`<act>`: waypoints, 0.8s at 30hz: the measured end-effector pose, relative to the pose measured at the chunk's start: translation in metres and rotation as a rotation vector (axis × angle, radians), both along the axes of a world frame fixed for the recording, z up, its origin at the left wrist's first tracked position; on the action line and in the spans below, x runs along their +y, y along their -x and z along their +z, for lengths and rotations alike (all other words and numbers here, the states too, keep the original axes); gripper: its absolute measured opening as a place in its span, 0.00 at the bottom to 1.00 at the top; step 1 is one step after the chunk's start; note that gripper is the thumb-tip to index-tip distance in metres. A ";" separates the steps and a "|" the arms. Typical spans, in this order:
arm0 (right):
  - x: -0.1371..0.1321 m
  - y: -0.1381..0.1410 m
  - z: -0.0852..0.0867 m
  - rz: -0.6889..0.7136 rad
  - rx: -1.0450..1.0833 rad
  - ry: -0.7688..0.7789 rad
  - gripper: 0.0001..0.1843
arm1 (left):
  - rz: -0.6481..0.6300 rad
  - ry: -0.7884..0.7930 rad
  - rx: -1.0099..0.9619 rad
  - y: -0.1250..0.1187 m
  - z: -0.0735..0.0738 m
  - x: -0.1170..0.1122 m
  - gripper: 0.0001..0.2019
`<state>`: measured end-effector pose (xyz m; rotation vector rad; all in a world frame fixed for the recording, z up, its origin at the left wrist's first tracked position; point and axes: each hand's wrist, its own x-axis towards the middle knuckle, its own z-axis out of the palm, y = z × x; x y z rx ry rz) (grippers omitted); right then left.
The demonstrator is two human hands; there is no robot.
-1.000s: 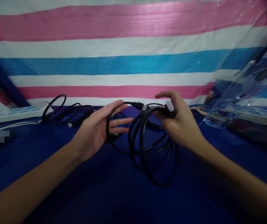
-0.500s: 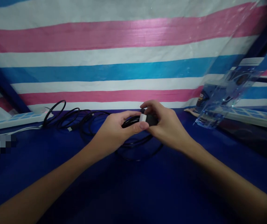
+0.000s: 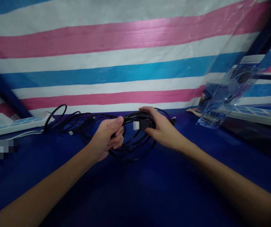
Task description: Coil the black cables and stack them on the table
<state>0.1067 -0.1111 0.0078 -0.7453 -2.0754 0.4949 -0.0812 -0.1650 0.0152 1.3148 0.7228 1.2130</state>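
Observation:
A black cable (image 3: 135, 146) is wound into a loose coil of several loops between my hands, over the dark blue tabletop. On the coil's left side, my left hand (image 3: 110, 135) is closed round the loops with the thumb on top. My right hand (image 3: 157, 126) grips the coil's right side together with a black connector (image 3: 144, 124) that has a pale, whitish end (image 3: 136, 125) pointing left. A second small plug (image 3: 173, 120) sticks out beyond my right hand, at the end of a thin loop. My right fingertips are partly hidden behind the cable.
More black cable (image 3: 72, 121) lies in loops at the back left, beside a white power strip (image 3: 19, 123). At the right stand a clear plastic bottle (image 3: 217, 110) and another power strip (image 3: 256, 114). A striped sheet (image 3: 126, 69) hangs behind the table.
My left hand has moved left and down, away from the connector, and now wraps the coil. The connector's pale end has shifted left, and the second plug shows at the right.

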 end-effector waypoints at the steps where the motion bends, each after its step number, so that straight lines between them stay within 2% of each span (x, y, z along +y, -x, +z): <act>1: 0.000 -0.002 -0.001 0.006 -0.036 -0.056 0.26 | -0.087 0.001 0.021 0.001 -0.001 -0.001 0.28; 3: -0.001 -0.006 -0.001 0.023 -0.102 -0.145 0.28 | -0.212 -0.036 0.110 0.003 -0.002 -0.001 0.30; 4: -0.001 -0.008 0.000 0.026 -0.128 -0.184 0.27 | -0.228 -0.074 0.183 0.005 -0.002 -0.001 0.31; 7: -0.002 -0.013 0.000 0.003 -0.186 -0.274 0.22 | -0.146 -0.196 0.401 0.013 -0.004 0.002 0.30; 9: -0.002 -0.012 -0.002 0.004 -0.196 -0.259 0.19 | -0.088 -0.223 0.450 0.016 -0.007 0.004 0.30; 11: -0.001 -0.008 -0.006 0.028 -0.126 -0.134 0.18 | -0.103 -0.197 0.405 0.018 -0.012 0.007 0.30; 14: 0.002 0.000 -0.013 0.095 0.093 0.246 0.20 | -0.136 -0.092 0.231 0.016 -0.017 0.011 0.30; 16: 0.005 0.005 -0.016 0.141 0.192 0.453 0.15 | -0.115 0.004 0.123 0.014 -0.017 0.013 0.30; 18: 0.007 0.008 -0.018 0.177 0.230 0.540 0.09 | -0.089 0.084 0.064 0.011 -0.016 0.014 0.28; 21: 0.010 0.008 -0.021 0.137 0.198 0.486 0.04 | -0.075 0.122 0.045 0.008 -0.014 0.014 0.27; 24: 0.012 0.005 -0.021 -0.072 0.054 0.201 0.08 | 0.006 0.129 0.036 0.004 -0.011 0.011 0.27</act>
